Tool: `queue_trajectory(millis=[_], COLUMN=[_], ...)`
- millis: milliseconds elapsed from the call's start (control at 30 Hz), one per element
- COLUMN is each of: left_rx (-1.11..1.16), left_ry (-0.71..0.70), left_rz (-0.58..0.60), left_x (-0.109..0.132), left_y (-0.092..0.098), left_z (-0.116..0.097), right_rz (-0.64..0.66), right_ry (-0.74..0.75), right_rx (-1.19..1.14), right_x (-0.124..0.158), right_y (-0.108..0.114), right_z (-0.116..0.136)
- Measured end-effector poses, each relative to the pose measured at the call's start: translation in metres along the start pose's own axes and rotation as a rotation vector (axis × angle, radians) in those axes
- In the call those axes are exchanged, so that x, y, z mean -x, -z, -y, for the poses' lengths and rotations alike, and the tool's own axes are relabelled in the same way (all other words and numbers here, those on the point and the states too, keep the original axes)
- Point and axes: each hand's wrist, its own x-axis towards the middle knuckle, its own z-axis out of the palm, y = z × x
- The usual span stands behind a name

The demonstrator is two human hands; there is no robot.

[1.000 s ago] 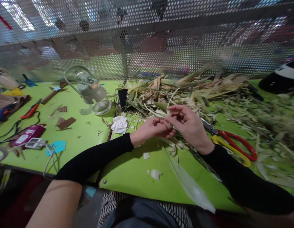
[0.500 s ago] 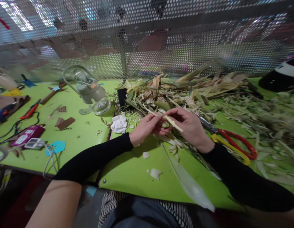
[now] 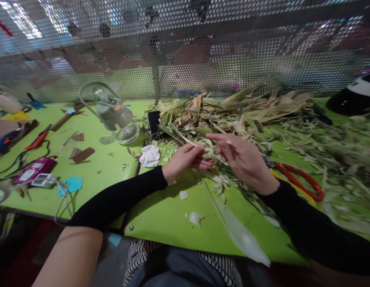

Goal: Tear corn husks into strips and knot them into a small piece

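Note:
My left hand [image 3: 189, 156] is closed in a pinch around a thin, pale strip of corn husk [image 3: 188, 141], which sticks out up and to the left. Its lower fingers are loosely curled. Curled pale pieces lie just right of the fingertips; whether they belong to the strip I cannot tell. My right hand [image 3: 243, 161] hovers to the right, apart from the left, with its index finger stretched out and the others bent. Nothing clear shows in it. Red-and-yellow-handled scissors [image 3: 301, 179] lie beside the right wrist. Below the hands rests a long pale husk leaf [image 3: 239, 227].
A heap of corn husks [image 3: 259, 111] and shreds spreads behind and right. At left stand a clear-lidded bottle [image 3: 110, 113], crumpled white tissue [image 3: 150, 156], a purple box [image 3: 37, 169] with a cable and brown cardboard scraps [image 3: 81, 154]. A perforated metal screen [image 3: 173, 59] backs the green table.
My right hand has let go of the pale strip's thick end and moved slightly right, its index finger now extended. My left hand has stayed nearly in place, still pinching.

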Motion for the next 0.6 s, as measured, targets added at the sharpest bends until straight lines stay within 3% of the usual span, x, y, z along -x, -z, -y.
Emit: queue_trajectory(millis=[133, 267, 400, 600], left_rx=[0.034, 0.031, 0.03, 0.067], left_ry=[0.033, 0.066, 0.07, 0.048], left_rz=[0.023, 0.051, 0.111, 0.111], left_x=[-0.002, -0.003, -0.005, -0.007], left_y=[0.001, 0.002, 0.005, 0.008], left_z=[-0.001, 0.001, 0.005, 0.005], right_rz=[0.106, 0.062, 0.098, 0.087], right_ry=[0.107, 0.095, 0.172, 0.096], right_rx=[0.275, 0.236, 0.179, 0.157], right_x=[0.0, -0.002, -0.005, -0.004], right_y=[0.009, 0.014, 0.018, 0.024], right_z=[0.007, 0.012, 0.012, 0.015])
